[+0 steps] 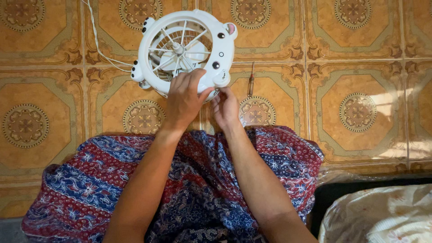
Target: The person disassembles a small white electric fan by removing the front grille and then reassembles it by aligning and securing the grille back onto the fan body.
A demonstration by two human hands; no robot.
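Observation:
A small white fan (184, 47) shaped like an animal face, with a round grille and little ears, is held over the tiled floor. My left hand (184, 96) grips the lower rim of its housing, fingers curled over the front. My right hand (225, 108) touches the bottom right edge of the fan, fingertips pinched at the rim; what they pinch is hidden. A white cord (96, 42) runs from the fan up and to the left.
A screwdriver (251, 81) lies on the patterned orange floor tiles (360, 108) just right of the fan. A red and blue patterned cloth (193, 189) covers my lap. A pale floral cushion (382, 216) sits at the lower right.

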